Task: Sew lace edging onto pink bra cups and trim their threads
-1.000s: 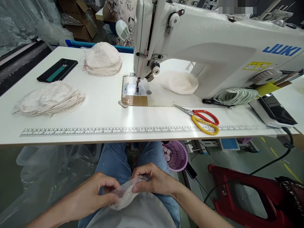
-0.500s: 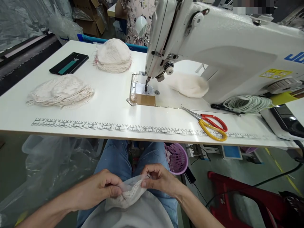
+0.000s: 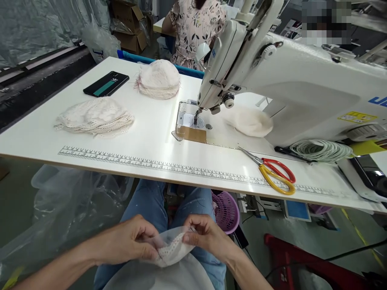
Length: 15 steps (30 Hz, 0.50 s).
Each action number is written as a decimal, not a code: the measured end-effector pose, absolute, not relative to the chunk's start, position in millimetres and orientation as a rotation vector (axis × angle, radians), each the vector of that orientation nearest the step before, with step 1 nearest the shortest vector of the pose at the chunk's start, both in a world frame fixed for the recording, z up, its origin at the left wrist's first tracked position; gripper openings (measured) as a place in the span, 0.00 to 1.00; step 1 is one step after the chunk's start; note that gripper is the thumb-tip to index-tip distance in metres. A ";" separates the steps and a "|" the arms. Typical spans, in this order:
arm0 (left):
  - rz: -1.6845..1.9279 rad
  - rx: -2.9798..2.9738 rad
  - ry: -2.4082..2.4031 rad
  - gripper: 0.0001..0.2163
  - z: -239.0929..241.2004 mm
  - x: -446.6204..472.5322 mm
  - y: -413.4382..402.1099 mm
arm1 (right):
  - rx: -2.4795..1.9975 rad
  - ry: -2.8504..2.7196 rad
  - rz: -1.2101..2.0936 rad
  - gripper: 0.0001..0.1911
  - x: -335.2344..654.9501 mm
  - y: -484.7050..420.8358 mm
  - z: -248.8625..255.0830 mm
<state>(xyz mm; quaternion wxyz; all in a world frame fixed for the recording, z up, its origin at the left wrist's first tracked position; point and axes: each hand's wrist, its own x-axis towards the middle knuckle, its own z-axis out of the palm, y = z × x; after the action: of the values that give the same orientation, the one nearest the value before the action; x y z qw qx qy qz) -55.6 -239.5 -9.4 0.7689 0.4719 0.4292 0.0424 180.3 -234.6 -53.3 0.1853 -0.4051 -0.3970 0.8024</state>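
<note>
Over my lap, a white lace-edged fabric piece (image 3: 173,250) with a sheer part is stretched between both hands. My left hand (image 3: 134,241) pinches its left end between thumb and fingers. At the upper right end, my right hand (image 3: 204,233) grips the edge the same way. The lace runs along the stretch between them, and the lower part of the piece rests over grey cloth (image 3: 163,278) on my lap. Part of the piece is hidden behind my fingers.
On the white table (image 3: 151,141) are a sewing machine (image 3: 302,76), scissors (image 3: 272,171), a phone (image 3: 106,83), two lace fabric stacks (image 3: 95,117), a cream fabric piece (image 3: 252,123) and coiled cord (image 3: 320,151). A purple basket (image 3: 226,213) stands below. Another person (image 3: 193,32) is behind.
The view has tilted and shifted, so the table and machine appear lower and further right. Both hands still hold the lace-edged piece; its sheer part shows more between them.
</note>
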 end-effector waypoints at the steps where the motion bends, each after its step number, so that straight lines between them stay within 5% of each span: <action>1: 0.101 1.010 0.939 0.09 -10.9 -55.5 -240.4 | -1.148 -1.117 2.261 0.19 179.5 -234.1 -52.3; 15: 0.198 1.152 1.006 0.07 9.5 -82.2 -227.0 | -1.058 -1.761 2.072 0.14 170.0 -205.5 -11.8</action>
<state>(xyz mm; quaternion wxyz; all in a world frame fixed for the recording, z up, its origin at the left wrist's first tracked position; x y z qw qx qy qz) -82.2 -227.0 9.5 0.7174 0.5204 0.4545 0.0894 170.0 -205.5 -11.8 0.1117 -0.3605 -0.5998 0.7056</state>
